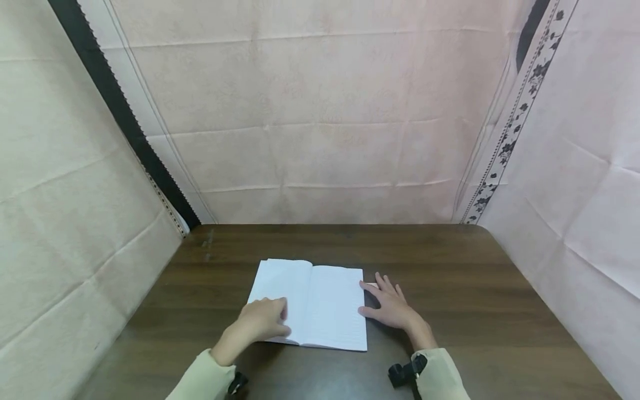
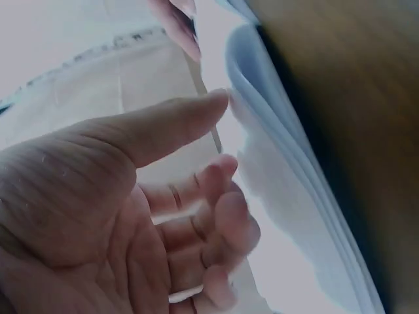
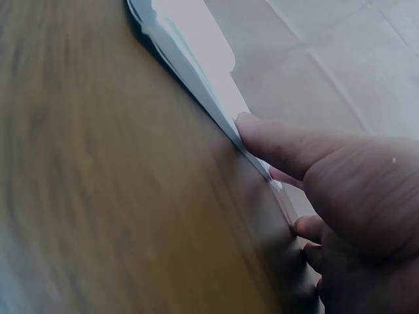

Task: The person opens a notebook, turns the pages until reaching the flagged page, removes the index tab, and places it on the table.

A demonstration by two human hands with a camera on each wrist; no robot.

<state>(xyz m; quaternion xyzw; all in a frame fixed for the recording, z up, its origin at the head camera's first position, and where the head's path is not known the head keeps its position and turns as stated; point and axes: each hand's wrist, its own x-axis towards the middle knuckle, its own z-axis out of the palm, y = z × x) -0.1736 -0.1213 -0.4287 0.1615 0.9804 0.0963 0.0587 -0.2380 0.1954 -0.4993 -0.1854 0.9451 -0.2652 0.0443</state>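
Note:
An open notebook with white, faintly lined pages lies on the table. My left hand is over its left page, thumb and loosely bent fingers apart; in the left wrist view the thumb tip reaches the page near the spine fold, and nothing shows in the palm. At the notebook's right edge is my right hand, its fingers spread. In the right wrist view its thumb meets the page edge. A small pale strip shows beside the right page, partly hidden by the index finger.
The brown wood-grain table extends around the notebook. Pale cloth hangs behind it and along both sides, with a dark band at left and a floral border at right. Each wrist wears a black device.

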